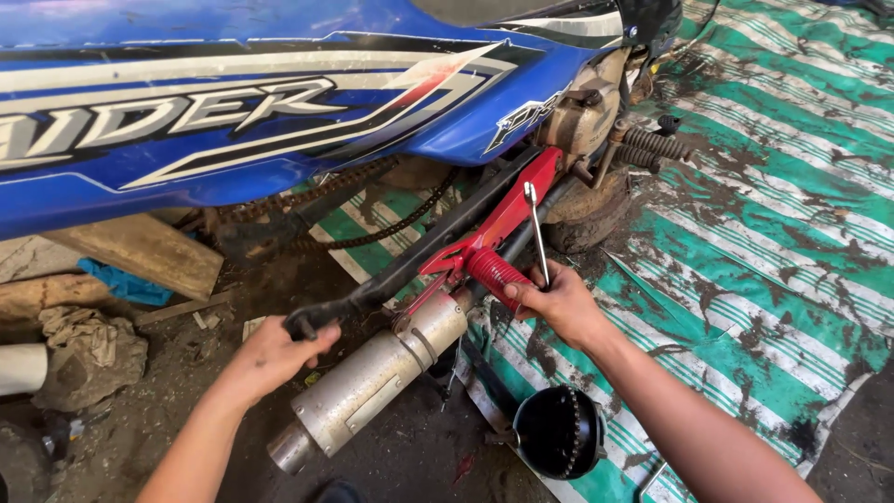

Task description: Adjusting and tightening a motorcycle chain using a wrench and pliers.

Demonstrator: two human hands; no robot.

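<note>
Wrench [536, 231] gripped by right hand [557, 300]; left hand [276, 354] clamps black swingarm [410, 265], its end hidden.

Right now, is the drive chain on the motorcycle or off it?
Off, it seems: the drive chain hangs slack in loops under the blue body panel, and no rear wheel or sprocket shows.

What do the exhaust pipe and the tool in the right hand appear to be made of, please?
The exhaust pipe looks like dull, scuffed silver metal, with grime marks. The tool in the right hand looks like bright polished steel, slim and shiny, probably a wrench.
</note>
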